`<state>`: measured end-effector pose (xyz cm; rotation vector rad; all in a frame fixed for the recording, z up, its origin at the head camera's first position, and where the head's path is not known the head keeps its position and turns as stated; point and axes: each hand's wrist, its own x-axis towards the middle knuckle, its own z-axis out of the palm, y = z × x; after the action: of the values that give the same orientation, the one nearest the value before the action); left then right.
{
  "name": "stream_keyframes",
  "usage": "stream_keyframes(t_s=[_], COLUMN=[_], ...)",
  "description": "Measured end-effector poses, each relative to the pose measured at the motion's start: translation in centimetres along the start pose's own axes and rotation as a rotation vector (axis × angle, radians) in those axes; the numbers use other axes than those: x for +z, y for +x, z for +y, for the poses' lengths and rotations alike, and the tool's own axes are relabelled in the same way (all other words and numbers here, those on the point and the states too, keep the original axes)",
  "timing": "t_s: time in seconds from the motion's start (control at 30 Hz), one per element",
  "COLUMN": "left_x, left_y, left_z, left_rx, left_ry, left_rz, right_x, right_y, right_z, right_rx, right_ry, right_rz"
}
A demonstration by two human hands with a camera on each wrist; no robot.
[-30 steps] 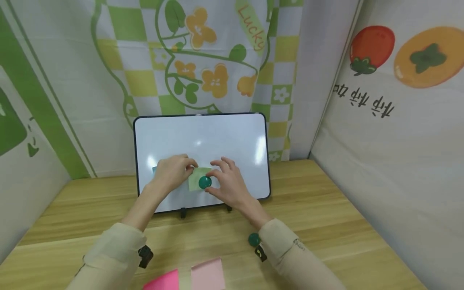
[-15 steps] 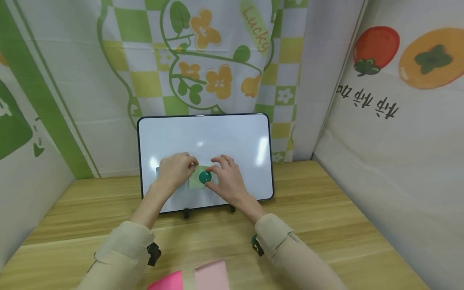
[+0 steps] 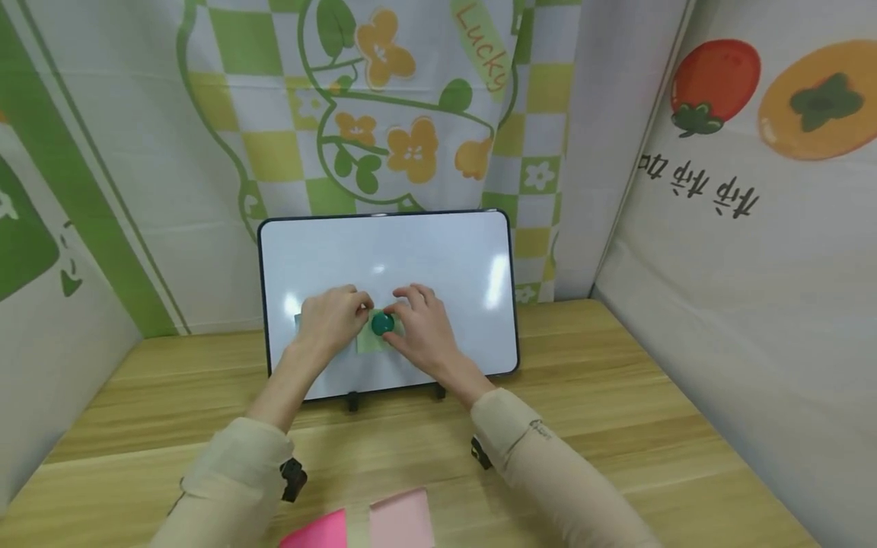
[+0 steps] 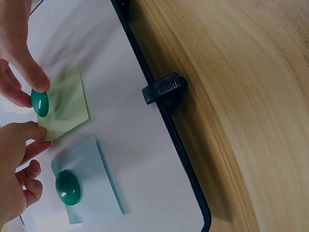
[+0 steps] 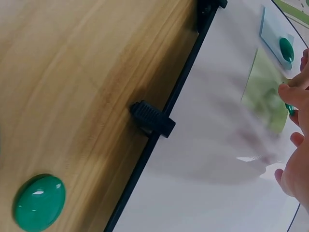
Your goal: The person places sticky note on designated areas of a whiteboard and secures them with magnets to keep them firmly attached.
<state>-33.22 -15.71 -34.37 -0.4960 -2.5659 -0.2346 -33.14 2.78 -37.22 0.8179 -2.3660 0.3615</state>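
The green magnet [image 3: 382,324] is pinched by the right hand [image 3: 426,335], thumb and finger parted by its width; the pale-green note's [image 4: 70,108] upper-left corner is pinched in the left hand's [image 3: 333,320] fingertips. The magnet has been shifted up and left, near the note's top edge on the whiteboard [image 3: 384,251], apparently a better-placed position. Whether it is pressed home cannot be told.

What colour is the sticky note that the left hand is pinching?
The sticky note is pale yellowish green, clearest in the left wrist view.
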Motion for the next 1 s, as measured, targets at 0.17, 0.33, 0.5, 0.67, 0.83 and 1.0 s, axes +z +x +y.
stream_keyframes(t_s=[0.17, 0.33, 0.5, 0.67, 0.83, 1.0], left_x=[0.2, 0.2, 0.0, -0.2, 0.0, 0.1], left_y=[-0.1, -0.2, -0.2, -0.1, -0.1, -0.1], left_z=[-0.2, -0.3, -0.5, -0.4, -0.5, -0.5], left_rx=[-0.004, -0.017, -0.008, -0.01, -0.001, -0.004], left_ry=[-0.007, -0.002, 0.0, 0.005, 0.004, -0.005], left_rz=[0.014, 0.022, 0.022, 0.025, 0.031, 0.028], right_x=[0.5, 1.1, 1.5, 1.8, 1.9, 2.1], right_y=[0.8, 1.4, 1.6, 1.7, 1.7, 1.5], right_z=[-0.3, -0.2, 0.0, 0.4, 0.4, 0.4], right_rx=[-0.003, -0.019, -0.016, -0.015, -0.011, 0.002], right_ry=[-0.034, -0.071, -0.106, -0.108, -0.103, -0.103], right_rz=[0.02, 0.043, 0.041, 0.05, 0.046, 0.028])
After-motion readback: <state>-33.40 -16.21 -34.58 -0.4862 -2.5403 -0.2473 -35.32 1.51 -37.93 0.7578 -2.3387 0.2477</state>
